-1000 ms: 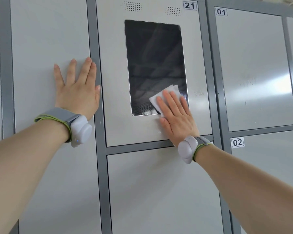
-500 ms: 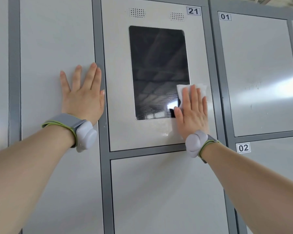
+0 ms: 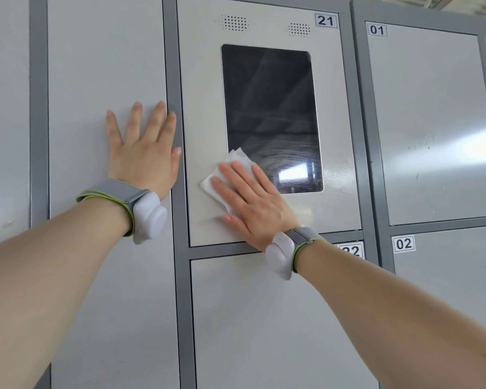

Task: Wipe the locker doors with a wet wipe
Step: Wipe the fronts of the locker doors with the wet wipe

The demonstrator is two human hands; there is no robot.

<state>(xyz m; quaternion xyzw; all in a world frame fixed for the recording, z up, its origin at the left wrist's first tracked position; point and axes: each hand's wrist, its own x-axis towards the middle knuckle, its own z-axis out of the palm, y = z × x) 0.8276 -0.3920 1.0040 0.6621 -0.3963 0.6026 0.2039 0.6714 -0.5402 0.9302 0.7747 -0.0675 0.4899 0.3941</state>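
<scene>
Locker door 21 (image 3: 202,108) is pale grey with a dark screen (image 3: 270,108) set into it. My right hand (image 3: 253,203) lies flat with straight fingers and presses a white wet wipe (image 3: 233,164) against the door at the screen's lower left corner. The wipe sticks out above and left of my fingers. My left hand (image 3: 143,153) rests flat, fingers spread, on the tall grey door (image 3: 104,66) to the left, its thumb on the dark frame strip. Both wrists wear grey bands with white modules.
Below door 21 is door 22 (image 3: 264,327). To the right stand doors 01 (image 3: 432,122) and 02 (image 3: 455,276). Dark grey frame strips (image 3: 180,276) separate all doors. Wet streaks shine on the screen's lower right.
My right hand has swept the wipe from the screen's right edge back to its lower left corner. The left hand has stayed on the left door.
</scene>
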